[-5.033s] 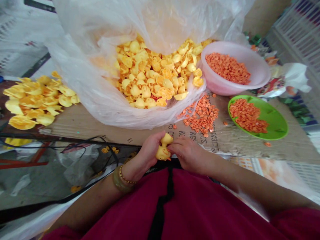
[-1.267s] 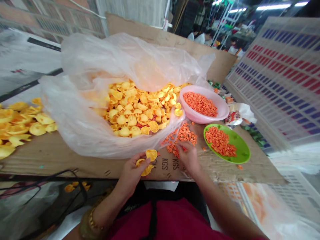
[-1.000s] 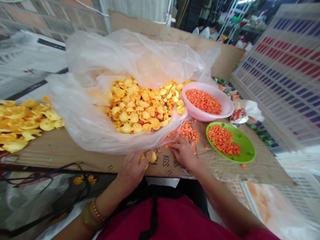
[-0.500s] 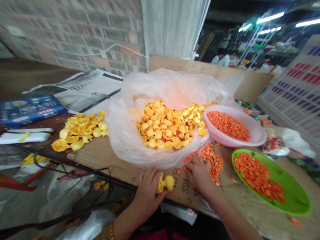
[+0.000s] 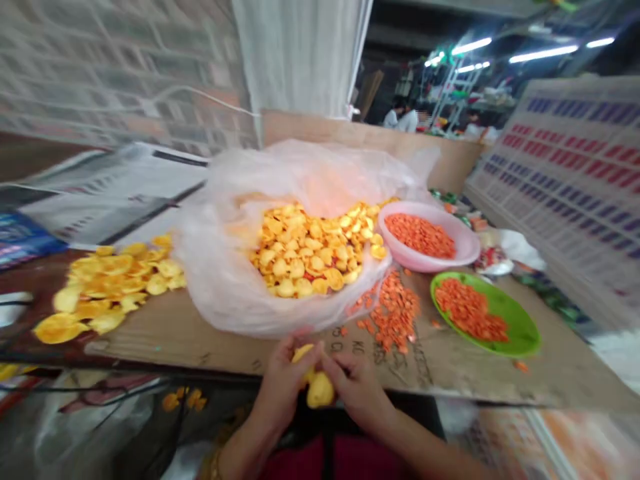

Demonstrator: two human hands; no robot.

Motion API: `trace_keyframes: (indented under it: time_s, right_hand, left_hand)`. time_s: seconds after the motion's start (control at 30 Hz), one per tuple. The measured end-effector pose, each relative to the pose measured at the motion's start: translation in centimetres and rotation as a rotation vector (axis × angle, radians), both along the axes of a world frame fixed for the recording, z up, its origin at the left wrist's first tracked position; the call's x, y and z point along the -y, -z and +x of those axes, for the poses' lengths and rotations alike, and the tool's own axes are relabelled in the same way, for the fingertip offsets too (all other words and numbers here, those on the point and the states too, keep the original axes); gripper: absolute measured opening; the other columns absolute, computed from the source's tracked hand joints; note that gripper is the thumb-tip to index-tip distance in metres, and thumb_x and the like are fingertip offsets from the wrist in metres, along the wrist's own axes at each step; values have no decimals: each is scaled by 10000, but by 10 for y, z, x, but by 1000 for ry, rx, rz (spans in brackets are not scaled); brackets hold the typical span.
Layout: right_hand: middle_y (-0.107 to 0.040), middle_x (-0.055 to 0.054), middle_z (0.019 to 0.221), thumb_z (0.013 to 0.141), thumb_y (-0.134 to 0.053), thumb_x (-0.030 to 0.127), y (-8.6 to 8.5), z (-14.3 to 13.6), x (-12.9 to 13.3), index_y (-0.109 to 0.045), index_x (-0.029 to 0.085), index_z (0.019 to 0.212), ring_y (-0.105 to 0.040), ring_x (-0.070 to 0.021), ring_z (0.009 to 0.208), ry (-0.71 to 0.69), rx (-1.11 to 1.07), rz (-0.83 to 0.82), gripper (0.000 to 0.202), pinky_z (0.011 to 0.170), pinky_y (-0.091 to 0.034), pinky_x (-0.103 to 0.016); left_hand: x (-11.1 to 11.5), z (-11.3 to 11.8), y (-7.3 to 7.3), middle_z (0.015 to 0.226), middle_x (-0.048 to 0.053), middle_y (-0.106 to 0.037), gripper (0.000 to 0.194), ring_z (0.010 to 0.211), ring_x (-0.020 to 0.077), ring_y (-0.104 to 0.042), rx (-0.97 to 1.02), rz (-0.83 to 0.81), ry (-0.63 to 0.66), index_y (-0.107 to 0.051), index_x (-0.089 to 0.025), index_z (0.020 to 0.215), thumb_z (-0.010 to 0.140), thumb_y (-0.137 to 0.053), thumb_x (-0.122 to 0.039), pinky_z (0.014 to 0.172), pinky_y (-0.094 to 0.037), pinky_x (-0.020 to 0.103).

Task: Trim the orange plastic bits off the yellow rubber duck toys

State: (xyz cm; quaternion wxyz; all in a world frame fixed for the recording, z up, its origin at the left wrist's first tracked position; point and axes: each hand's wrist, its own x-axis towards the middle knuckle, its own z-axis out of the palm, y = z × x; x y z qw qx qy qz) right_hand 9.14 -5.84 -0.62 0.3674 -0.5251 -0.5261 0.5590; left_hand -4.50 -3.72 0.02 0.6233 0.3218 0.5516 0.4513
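Observation:
Held low at the table's front edge is a yellow hollow plastic piece [image 5: 320, 390] with rounded lobes. My left hand [image 5: 283, 373] is closed around its left side. The fingers of my right hand [image 5: 357, 387] are pinched together against its upper right; whatever they hold is hidden. Just beyond both hands lies a clear plastic bag [image 5: 220, 310], its mouth spread around many similar yellow pieces [image 5: 305, 250]. A loose heap of small orange pieces [image 5: 393, 310] lies on the cardboard [image 5: 200, 340], ahead and right of my right hand.
A pink bowl [image 5: 465, 250] and a green dish [image 5: 523, 333], both with orange pieces in them, stand on the right. More yellow pieces [image 5: 110, 280] are piled at left. A printed white crate [image 5: 560, 167] borders the right side. Cables [image 5: 100, 393] hang below the left edge.
My right hand has left the orange heap and come to the yellow piece in my left hand. The yellow piece has been drawn slightly lower and turned. The view has swung right.

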Motion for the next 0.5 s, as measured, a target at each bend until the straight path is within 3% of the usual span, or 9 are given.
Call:
trace_keyframes:
  time_s: [0.07, 0.13, 0.2, 0.27, 0.37, 0.5]
  right_hand:
    - [-558, -7, 554, 884, -485, 466, 9, 17, -1, -639, 166, 581, -480, -127, 557, 5, 185, 118, 453, 544, -388, -232]
    - [-630, -31, 617, 871, -509, 338, 16, 50, -7, -666, 172, 597, -549, -154, 637, 153, 478, 246, 357, 624, -420, -253]
    - [-699, -61, 724, 877, -504, 260, 17, 86, -19, -726, 174, 716, -604, -178, 710, 307, 771, 263, 287, 678, -444, -269]
    - [-734, -75, 835, 896, -491, 220, 16, 112, -37, -755, 187, 854, -636, -186, 774, 262, 1012, 234, 269, 715, -455, -269]
    - [-741, -80, 865, 889, -534, 222, 13, 121, -61, -766, 207, 892, -647, -197, 808, 98, 1175, 199, 233, 750, -452, -285]
    - [-725, -96, 916, 870, -572, 240, 7, 104, -61, -753, 194, 885, -626, -235, 891, 50, 1211, 140, 188, 839, -428, -370]
  left_hand:
    - [3, -4, 9, 666, -9, -632, 445, 570, 152, -576, 20, -133, 29, -615, -168, 864, 559, -846, -394, 538, -453, 251]
    - [11, -11, 16, 596, -10, -601, 356, 531, 131, -535, -31, -135, 109, -609, -158, 726, 588, -828, -401, 503, -398, 224]
    - [20, -19, 16, 558, -5, -574, 289, 512, 114, -499, -67, -91, 221, -620, -149, 656, 658, -770, -396, 488, -359, 213]
    - [25, -24, 9, 558, 0, -573, 230, 508, 112, -495, -17, -89, 378, -646, -147, 667, 678, -728, -362, 486, -350, 213]
    - [24, -27, -7, 652, 24, -639, 219, 536, 130, -545, 113, -128, 639, -653, -162, 748, 652, -739, -339, 499, -381, 226]
    - [22, -30, -22, 845, 67, -715, 413, 619, 185, -628, 87, -178, 742, -677, -206, 888, 575, -821, -434, 540, -464, 279]
